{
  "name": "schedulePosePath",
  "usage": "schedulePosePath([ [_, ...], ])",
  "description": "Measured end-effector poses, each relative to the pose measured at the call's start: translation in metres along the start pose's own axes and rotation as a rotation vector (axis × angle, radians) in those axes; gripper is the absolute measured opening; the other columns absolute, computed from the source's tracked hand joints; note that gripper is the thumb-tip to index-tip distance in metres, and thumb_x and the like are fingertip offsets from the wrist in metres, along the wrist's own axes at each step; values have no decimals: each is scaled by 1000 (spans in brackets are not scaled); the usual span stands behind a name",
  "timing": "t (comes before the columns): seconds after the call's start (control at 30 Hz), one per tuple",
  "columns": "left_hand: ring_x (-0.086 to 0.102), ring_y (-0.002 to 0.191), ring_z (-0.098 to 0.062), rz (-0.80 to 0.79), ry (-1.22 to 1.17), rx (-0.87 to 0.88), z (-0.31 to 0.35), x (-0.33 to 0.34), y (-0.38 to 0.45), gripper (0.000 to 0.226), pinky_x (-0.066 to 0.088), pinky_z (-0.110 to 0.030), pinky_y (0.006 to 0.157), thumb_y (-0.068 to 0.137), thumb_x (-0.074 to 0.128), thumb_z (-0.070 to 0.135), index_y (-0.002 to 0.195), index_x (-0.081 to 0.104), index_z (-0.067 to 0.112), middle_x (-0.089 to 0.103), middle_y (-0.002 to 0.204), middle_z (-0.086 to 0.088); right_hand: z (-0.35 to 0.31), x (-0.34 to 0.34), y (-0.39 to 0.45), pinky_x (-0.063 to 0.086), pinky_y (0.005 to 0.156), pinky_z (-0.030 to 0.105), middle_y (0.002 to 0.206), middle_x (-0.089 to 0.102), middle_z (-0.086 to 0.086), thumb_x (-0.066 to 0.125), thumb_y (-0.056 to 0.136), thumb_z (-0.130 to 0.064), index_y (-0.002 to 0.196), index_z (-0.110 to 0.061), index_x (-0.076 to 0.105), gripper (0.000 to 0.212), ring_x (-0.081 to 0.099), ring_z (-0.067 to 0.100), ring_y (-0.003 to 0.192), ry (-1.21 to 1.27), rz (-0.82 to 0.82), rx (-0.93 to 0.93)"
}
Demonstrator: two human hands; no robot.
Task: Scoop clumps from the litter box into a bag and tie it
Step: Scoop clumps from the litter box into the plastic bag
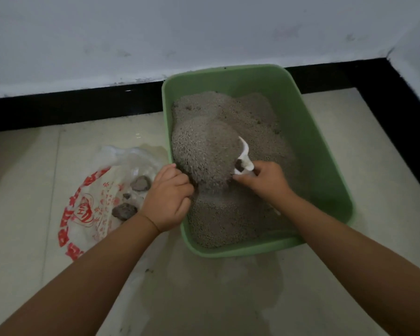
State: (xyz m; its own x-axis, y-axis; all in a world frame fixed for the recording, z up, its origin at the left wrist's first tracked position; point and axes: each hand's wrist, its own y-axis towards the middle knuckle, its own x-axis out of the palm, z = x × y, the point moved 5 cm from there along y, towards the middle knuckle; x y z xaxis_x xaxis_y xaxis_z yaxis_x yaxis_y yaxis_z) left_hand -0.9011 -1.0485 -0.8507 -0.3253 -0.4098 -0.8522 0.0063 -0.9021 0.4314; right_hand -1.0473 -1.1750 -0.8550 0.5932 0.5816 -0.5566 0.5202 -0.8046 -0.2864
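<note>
A green litter box [323,146] full of grey litter [228,127] stands on the tiled floor by the wall. My left hand [169,197] grips the box's left rim, fingers curled over the edge into the litter. My right hand [267,180] holds a white scoop [245,156] over the litter, with a small dark clump [240,165] on the scoop near my fingers. To the left lies an open white plastic bag [92,202] with red print. Two larger clumps [141,183] and a small one rest on it.
A black skirting strip [70,107] runs along the white wall behind the box and turns at the right corner. Pale floor tiles [204,299] spread in front of the box, with a few dark specks near my left forearm.
</note>
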Motion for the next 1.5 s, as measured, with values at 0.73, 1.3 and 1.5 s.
schedulePosePath([
  [0.73,33,69,-20,7,47,0,2,-1,-1,27,30,-33,88,70,36,17,51,53,7,48,55,-9,17,-55,-37,29,39,10,39,41,-10,73,77,-10,63,-10,63,17,41,-5,36,-124,46,34],
  [1.3,37,61,-15,-120,161,96,-11,4,27,30,24,-29,67,66,35,23,42,51,13,46,46,-1,27,-94,1,31,48,22,55,51,7,62,86,-30,61,-10,48,35,44,13,46,-515,35,491],
  [1.5,29,64,-21,5,-58,-47,-12,0,18,30,26,-31,64,69,36,14,45,48,2,43,49,-12,17,-80,38,40,67,30,69,52,13,55,92,-20,126,-1,49,40,50,24,63,-440,-5,443],
])
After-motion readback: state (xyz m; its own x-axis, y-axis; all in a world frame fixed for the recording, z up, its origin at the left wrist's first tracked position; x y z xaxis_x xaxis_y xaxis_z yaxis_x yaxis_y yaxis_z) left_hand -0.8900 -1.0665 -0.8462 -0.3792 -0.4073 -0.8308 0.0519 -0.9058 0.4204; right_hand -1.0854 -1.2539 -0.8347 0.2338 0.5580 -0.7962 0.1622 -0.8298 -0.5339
